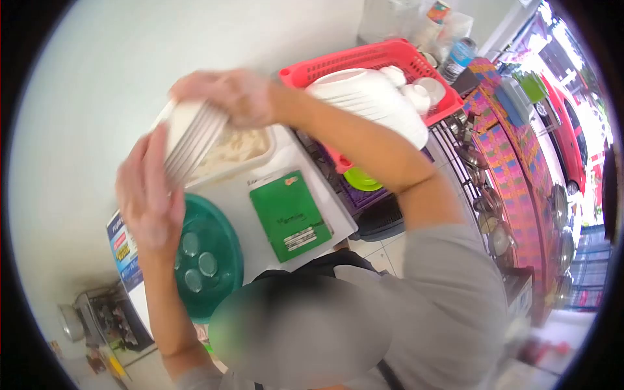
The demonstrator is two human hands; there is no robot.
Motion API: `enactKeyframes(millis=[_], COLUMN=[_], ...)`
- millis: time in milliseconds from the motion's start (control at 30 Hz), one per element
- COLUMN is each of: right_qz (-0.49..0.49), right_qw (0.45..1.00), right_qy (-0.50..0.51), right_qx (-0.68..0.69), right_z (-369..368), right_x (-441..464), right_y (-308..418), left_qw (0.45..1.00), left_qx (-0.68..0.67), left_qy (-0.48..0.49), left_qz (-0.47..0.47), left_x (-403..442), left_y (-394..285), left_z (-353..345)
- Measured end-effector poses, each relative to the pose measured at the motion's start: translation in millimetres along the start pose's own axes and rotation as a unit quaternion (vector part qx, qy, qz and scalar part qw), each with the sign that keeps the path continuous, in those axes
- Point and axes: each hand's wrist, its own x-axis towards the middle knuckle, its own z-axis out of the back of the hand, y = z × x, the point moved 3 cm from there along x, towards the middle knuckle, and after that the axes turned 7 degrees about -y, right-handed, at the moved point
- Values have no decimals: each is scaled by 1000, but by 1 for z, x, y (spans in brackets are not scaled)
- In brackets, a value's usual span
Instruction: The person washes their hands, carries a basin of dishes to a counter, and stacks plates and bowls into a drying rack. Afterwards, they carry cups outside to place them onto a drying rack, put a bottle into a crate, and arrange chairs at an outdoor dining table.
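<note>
Both hands hold a white ridged stack, which looks like several nested containers or lids [195, 140], tilted above the table. My left hand [149, 195] grips its lower left side with the fingers along it. Across the top, my right hand [231, 97] is bent over the upper edge, slightly blurred. Just behind and below the stack is a white tray [265, 153] with pale pieces in it, partly hidden by the hands. A green basin [224, 260] with several clear round items inside lies beside my left forearm.
A green booklet [289, 214] lies on the white table [260, 257]. At the upper right, a red basket [364, 55] holds white dishes [370, 101]. Beyond it are a water bottle [460, 55], a wire rack and metal pans. A blue-and-white box [123, 247] stands at the left.
</note>
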Motion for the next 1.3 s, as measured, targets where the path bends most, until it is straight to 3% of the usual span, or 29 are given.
enactKeyframes(millis=[200, 267, 333, 500, 733, 833, 867, 900, 933, 967, 1000, 1033, 1067, 1133, 1233, 1300], right_qz=[-134, -198, -246, -287, -358, -331, -287, -331, -355, -330, -305, -279, -258, -226, -282, -321], right_qw=[956, 929, 906, 888, 857, 866, 876, 889, 868, 873, 877, 880, 858, 836, 842, 839], right_qy=[25, 34, 29, 10, 21, 17, 27, 43, 79, 83, 87, 90, 145, 204, 196, 186], right_qx=[-260, -312, -342, -361, -370, -373, -386, -313, -338, -349, -361, -373, -419, -456, -416, -399], right_z=[211, 261, 299, 337, 335, 333, 331, 329, 330, 332, 334, 336, 356, 348, 335, 329], right_x=[-94, -128, -166, -251, -318, -337, -344, -334, -337, -344, -350, -358, -402, -423, -378, -337], right_y=[-44, -53, -71, -125, -161, -174, -179, -174, -180, -184, -188, -194, -229, -248, -218, -194], left_qw=[974, 964, 963, 971, 955, 938, 945, 936, 917, 949, 949, 944, 956, 962, 947, 927], left_qx=[-142, -209, -193, -186, -238, -304, -304, -338, -374, -307, -311, -312, -283, -260, -286, -348], left_qy=[-98, -60, -78, 21, 112, -88, 17, 1, -78, -24, -28, -102, -62, -80, -122, -125], left_qz=[-145, -155, -170, -148, -138, -143, -120, -100, -113, -62, -38, -28, -36, -38, -84, -61], left_x=[126, 150, 173, 194, 185, 166, 172, 171, 173, 180, 185, 188, 189, 178, 133, 90], left_y=[-103, -137, -180, -242, -262, -262, -263, -262, -266, -276, -281, -281, -278, -265, -236, -199], left_z=[-162, -231, -278, -367, -448, -497, -477, -492, -487, -478, -471, -446, -407, -329, -233, -183])
